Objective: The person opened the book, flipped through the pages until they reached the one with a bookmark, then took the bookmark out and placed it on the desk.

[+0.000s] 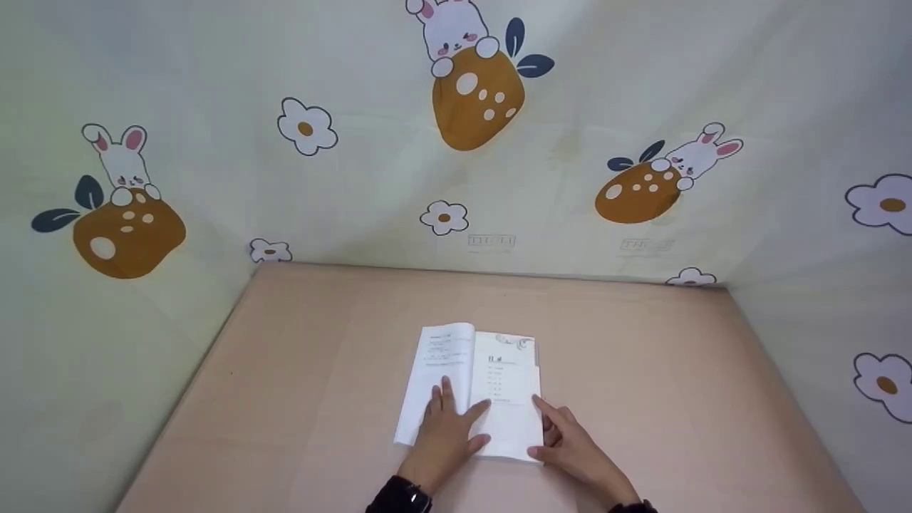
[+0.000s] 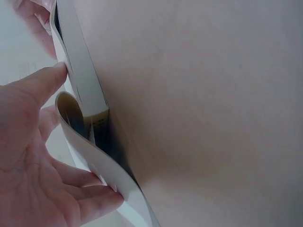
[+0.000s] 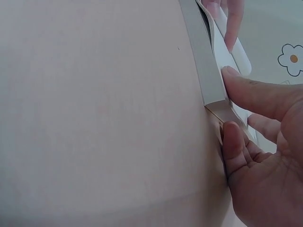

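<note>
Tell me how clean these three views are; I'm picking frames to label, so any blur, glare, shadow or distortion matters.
Head view: even soft light, no glare, wide-angle bending of the walls, print on the book too small to read. Left wrist view: left hand close and soft-edged, dark shadow beneath the book's curled pages. Right wrist view: right hand fairly sharp, table pale and featureless, faint shadow along the book's edge.

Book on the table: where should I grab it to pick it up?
Probably by the right edge of the book, coming from the right. The thick page block there gives fingers a firm side, as by the right hand. The left pages curl loosely under the left hand.
</note>
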`<state>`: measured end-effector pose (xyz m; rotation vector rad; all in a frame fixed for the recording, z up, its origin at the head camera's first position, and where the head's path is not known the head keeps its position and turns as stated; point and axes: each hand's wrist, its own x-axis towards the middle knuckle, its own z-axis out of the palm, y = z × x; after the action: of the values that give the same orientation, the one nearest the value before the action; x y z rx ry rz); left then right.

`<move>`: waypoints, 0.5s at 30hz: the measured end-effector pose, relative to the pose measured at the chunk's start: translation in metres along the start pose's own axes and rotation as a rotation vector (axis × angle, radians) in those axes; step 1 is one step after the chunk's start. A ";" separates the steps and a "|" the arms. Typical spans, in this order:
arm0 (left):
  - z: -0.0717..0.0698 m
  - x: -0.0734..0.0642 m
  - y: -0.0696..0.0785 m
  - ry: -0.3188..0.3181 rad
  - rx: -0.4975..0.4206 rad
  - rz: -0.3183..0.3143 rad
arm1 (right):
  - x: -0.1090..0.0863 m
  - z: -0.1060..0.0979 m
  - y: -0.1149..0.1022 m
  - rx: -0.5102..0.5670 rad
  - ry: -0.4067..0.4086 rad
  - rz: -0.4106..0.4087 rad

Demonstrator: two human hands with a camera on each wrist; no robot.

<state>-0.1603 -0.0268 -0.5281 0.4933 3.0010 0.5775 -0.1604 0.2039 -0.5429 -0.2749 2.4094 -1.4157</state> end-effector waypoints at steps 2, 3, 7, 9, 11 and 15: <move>0.001 0.001 0.002 0.022 0.018 0.004 | -0.001 0.000 -0.001 0.008 0.012 -0.003; 0.001 0.001 0.003 0.026 0.023 0.002 | -0.001 0.000 -0.001 0.010 0.019 -0.007; 0.004 0.002 0.006 0.046 0.059 -0.007 | -0.001 0.002 -0.002 0.022 0.038 -0.024; 0.005 0.001 0.007 0.052 0.078 -0.011 | -0.001 0.003 -0.003 0.026 0.044 -0.026; 0.004 0.001 0.007 0.056 0.082 -0.014 | -0.001 0.005 -0.004 0.029 0.054 -0.016; 0.003 0.001 0.008 0.049 0.074 -0.018 | 0.000 0.008 -0.006 0.031 0.075 0.007</move>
<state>-0.1581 -0.0185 -0.5280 0.4629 3.0793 0.4857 -0.1571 0.1948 -0.5410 -0.2095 2.4427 -1.4846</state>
